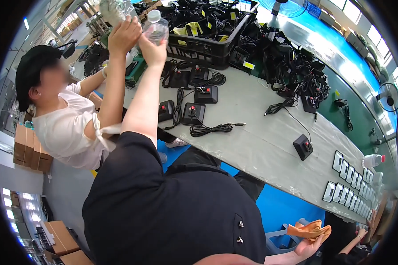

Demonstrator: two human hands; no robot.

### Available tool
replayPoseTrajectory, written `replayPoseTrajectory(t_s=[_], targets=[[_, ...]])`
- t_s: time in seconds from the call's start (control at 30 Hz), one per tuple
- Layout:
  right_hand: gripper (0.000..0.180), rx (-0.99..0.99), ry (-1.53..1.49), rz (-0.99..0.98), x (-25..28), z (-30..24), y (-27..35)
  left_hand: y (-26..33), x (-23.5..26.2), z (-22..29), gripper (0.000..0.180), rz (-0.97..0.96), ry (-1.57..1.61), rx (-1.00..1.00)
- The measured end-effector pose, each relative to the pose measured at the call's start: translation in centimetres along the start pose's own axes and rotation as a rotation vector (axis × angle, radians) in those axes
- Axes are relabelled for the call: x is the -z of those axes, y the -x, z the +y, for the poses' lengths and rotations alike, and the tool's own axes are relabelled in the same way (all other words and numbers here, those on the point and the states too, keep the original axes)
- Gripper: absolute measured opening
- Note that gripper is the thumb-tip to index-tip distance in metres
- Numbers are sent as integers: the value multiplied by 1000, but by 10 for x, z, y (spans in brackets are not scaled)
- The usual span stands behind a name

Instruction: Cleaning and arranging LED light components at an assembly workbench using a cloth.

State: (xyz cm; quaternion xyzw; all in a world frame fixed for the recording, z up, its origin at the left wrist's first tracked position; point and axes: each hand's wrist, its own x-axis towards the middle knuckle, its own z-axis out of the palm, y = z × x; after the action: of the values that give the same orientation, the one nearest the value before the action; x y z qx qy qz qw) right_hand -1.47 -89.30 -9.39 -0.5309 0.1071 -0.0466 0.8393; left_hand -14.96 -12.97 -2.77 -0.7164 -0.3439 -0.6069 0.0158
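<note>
Several illegible yellow labels (233,16) near bottle (156,32) in left hand (153,53)

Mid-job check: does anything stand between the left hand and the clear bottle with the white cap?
Nothing visible does: the left hand is gripping the lower part of the clear bottle. The co-worker's raised hand is close by on the left, beside the bottle rather than between the two.
</note>
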Motion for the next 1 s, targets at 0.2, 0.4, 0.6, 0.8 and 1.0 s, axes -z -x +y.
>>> replayPoseTrajectory(t_s=[0.2,0.4,0.6,0.8,1.0], targets=[[44,-6,48,42,-32,-2,8,5,-44,-82,69,-149,-186,262],[44,-25,81,52,-35,1,1,-8,-57,-133,70,-172,-394,520],[45,-12,96,-53,-39,9,-11,3,-62,-118,87,-129,-375,667],[45,-19,71,-34,-22,2,-3,9,-64,-96,83,-190,-295,760],[47,-101,-124,-498,-2,0,10,16,-25,-26,96,-286,134,530]])
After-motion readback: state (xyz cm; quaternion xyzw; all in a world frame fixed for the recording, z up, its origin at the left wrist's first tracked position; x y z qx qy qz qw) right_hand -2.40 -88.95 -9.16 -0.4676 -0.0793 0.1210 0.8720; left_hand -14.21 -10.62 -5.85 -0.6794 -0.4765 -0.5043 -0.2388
